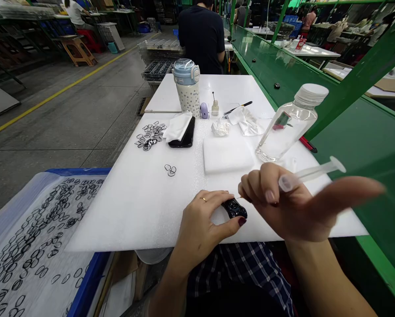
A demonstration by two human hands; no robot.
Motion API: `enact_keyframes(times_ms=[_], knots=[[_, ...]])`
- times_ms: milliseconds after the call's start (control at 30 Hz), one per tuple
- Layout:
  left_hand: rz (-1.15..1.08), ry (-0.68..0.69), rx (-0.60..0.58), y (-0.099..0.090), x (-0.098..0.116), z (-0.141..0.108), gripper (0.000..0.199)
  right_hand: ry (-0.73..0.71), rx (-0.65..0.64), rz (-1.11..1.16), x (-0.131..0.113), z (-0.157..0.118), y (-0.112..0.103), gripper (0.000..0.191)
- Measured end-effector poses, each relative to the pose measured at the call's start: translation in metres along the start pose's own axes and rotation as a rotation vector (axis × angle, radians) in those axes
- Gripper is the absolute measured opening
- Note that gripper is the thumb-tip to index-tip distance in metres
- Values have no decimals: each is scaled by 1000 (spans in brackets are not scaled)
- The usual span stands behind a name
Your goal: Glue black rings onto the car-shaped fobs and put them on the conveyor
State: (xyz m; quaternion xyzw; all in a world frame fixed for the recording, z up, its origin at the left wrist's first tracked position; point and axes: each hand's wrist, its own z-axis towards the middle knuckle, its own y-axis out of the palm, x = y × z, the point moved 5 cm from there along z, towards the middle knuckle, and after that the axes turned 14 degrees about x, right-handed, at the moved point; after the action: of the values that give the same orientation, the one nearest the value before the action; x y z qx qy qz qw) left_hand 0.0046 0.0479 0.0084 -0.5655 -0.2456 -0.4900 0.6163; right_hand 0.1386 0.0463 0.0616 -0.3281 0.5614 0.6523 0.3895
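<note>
Syringe (312, 174), tip down-left

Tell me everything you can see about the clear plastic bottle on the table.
The clear plastic bottle has see-through walls, a rounded shoulder and a ribbed, whitish screw cap. It rests on its base on a white foam sheet, appearing to lean in this wide view, just right of a white foam block. Whether it holds liquid is hard to tell.

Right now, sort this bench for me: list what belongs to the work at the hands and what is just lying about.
At work: left hand pinching a small black glossy part; right hand holding a clear syringe.

Lying about: dotted tumbler, flat black device, crumpled tissue, clear plastic bottle.
</note>
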Motion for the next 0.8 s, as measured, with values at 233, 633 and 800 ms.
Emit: enact_keyframes(times_ms=[233, 633, 800], knots=[[-19, -50, 17, -1, 0, 0, 33, 21, 22, 92, 6, -3, 4, 72], [-23, -42, 29, -1, 0, 2, 31, 21, 76, 129, 15, -1, 3, 70], [-16, -43, 28, -1, -1, 1, 32, -9, 75, 120, 14, -1, 4, 69]])
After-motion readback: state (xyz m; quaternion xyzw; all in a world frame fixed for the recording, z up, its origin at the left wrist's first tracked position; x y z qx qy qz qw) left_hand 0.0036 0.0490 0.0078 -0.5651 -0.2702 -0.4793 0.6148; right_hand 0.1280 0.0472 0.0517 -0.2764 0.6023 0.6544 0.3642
